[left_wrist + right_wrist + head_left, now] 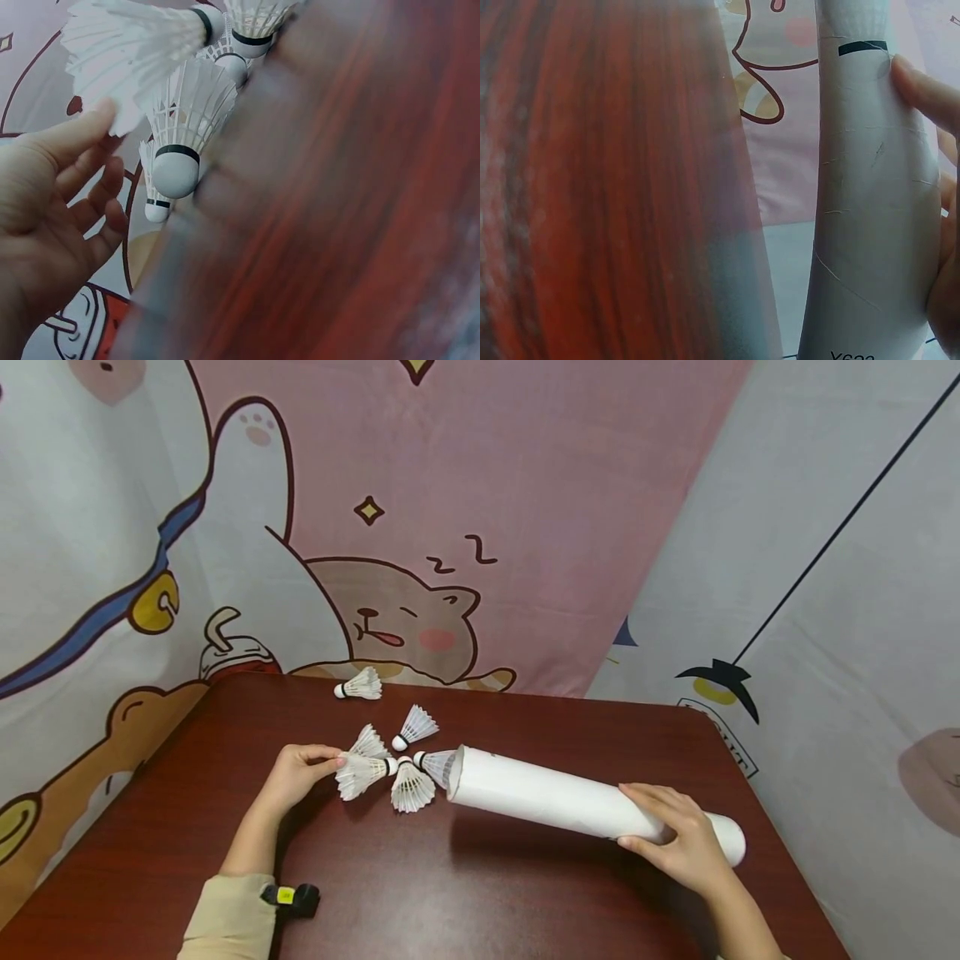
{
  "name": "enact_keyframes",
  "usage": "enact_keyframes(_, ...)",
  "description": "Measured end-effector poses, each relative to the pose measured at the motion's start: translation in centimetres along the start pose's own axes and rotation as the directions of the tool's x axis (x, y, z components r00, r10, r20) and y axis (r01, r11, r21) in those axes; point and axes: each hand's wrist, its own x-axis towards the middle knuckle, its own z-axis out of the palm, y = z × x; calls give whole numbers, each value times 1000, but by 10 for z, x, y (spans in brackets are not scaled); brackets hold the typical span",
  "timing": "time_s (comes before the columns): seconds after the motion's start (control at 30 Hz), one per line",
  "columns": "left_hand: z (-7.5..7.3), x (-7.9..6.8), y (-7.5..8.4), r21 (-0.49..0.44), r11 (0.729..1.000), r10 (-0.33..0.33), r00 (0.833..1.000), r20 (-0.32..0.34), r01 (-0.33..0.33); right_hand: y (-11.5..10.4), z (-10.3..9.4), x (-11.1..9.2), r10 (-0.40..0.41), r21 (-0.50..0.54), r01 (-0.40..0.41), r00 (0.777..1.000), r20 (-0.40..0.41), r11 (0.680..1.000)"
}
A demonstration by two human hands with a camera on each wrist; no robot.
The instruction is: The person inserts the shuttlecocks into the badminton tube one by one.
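My left hand (294, 777) pinches a white feather shuttlecock (362, 775) by its skirt edge; its cork points right, toward the tube. In the left wrist view, thumb and fingertips meet on the feathers of this shuttlecock (135, 52), and the other fingers curl loosely. My right hand (681, 839) grips a long white shuttlecock tube (540, 789) near its right end. The tube lies tilted, its mouth facing left. At that mouth sits another shuttlecock (432, 764), cork outward, its skirt partly inside. Close by, a shuttlecock (412, 789) lies with its skirt toward me.
Behind the held one is another shuttlecock (370, 742). Farther back lie a shuttlecock (417, 725) and, near the table's far edge, one more shuttlecock (362, 683). A cartoon-printed cloth (540, 527) hangs behind the dark red-brown table (420, 893).
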Motion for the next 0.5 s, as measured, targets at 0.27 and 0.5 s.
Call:
enact_keyframes(0.27,1,4,8,-23,1000,-8,1000,-16,7,0,0,0,8,4,-8,1000,5,1000)
enact_keyframes(0.5,4,2,33,-81,996,-32,999,-18,31,-1,0,0,7,11,-7,1000,7,1000)
